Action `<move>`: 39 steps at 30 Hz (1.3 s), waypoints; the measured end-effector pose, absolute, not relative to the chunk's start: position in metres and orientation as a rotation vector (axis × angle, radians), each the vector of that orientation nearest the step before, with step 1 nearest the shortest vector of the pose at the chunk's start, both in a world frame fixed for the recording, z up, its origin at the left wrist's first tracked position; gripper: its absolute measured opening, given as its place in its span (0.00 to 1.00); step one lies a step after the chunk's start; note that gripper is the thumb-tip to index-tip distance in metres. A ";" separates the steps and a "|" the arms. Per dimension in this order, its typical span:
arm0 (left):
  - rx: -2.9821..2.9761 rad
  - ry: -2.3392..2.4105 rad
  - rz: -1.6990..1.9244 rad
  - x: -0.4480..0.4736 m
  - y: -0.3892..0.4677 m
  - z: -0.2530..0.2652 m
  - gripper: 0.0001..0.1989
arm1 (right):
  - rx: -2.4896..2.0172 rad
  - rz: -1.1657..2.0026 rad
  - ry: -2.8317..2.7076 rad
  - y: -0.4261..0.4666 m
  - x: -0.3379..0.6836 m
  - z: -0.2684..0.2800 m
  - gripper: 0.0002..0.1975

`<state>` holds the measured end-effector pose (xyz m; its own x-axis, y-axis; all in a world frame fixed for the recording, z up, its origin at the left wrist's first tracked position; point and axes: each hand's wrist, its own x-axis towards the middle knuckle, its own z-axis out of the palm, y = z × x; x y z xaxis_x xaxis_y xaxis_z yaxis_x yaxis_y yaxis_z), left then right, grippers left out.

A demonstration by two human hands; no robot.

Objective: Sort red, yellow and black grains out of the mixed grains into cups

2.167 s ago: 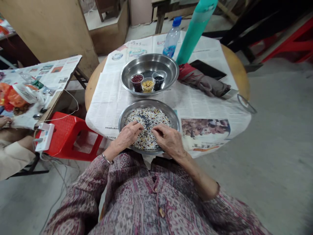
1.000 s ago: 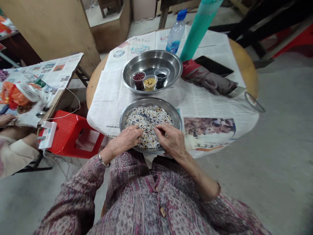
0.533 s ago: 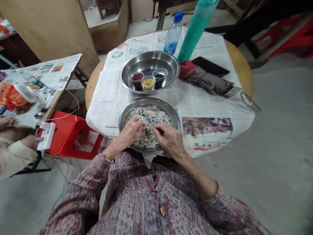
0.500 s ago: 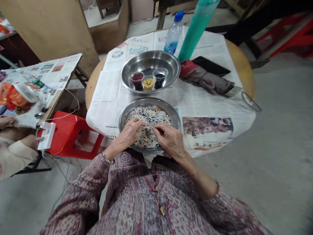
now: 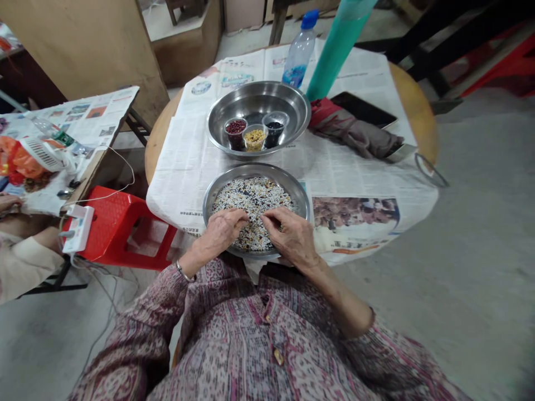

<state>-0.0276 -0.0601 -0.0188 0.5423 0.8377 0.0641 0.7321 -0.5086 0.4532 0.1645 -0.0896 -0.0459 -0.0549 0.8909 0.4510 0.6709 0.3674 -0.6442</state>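
Both hands are over a round steel basin [image 5: 298, 195] holding a layer of mixed white, black and yellow grains [image 5: 254, 195]. My left hand [image 5: 223, 231] is at the basin's left front, fingers pinched and curled down at the grains. At the right front, my right hand [image 5: 290, 231] has thumb and forefinger pinched together just over the grains. Whatever lies between the fingertips is too small to make out. Behind, a wider steel bowl [image 5: 296, 106] holds three clear cups: one of dark red beans [image 5: 236, 127], one of yellow kernels [image 5: 254, 136], one of black beans [image 5: 275, 126].
Newspaper [image 5: 175, 167] covers the round table. At its back stand a blue-capped bottle [image 5: 298, 53] and a green bottle [image 5: 340, 50]; a folded umbrella [image 5: 355, 131] and dark phone [image 5: 363, 109] lie right. Left are a red stool [image 5: 111, 234], a power strip [image 5: 78, 231] and another person's hand [image 5: 9, 201].
My left hand has moved slightly down towards the basin's front, its fingers curling in more. My right hand stays almost in place. The view has shifted slightly.
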 end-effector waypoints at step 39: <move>0.838 1.082 0.926 -0.001 -0.070 -0.003 0.18 | -1.123 0.057 -1.854 -0.098 0.158 -0.023 0.05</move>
